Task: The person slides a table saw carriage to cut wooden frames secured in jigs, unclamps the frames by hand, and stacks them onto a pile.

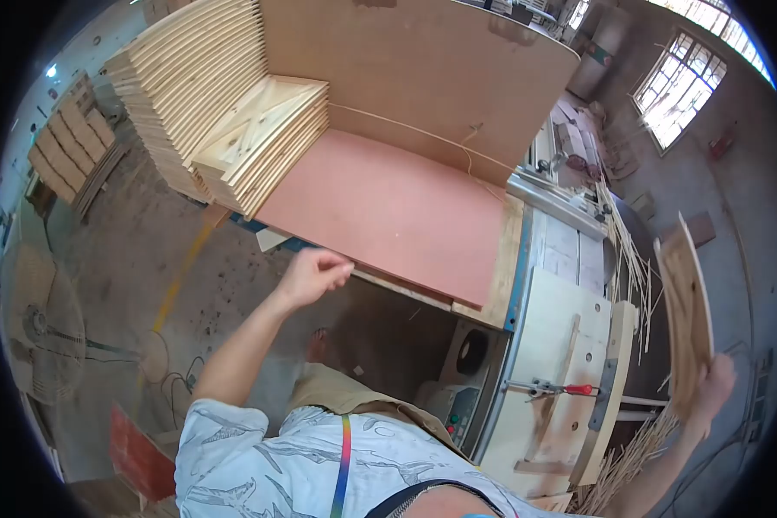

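Observation:
My right hand (712,393) grips the lower end of a wooden panel (685,302), which stands nearly upright at the far right, beyond the machine table. My left hand (317,274) is near the front edge of a reddish-brown board (397,216), its fingers curled together with nothing visible in them. The board lies flat on the bench. At its left side rise stacked wooden panels (263,129), with a taller stack (186,86) behind them. To the right, a pale jig board (552,345) carries a red-handled toggle clamp (578,389).
A tall brown sheet (406,78) stands behind the bench. Thin wood offcuts (634,250) lie along the machine's right side. A metal rail (557,203) crosses behind the jig. At the left are a fan (39,324) and a red board (138,453).

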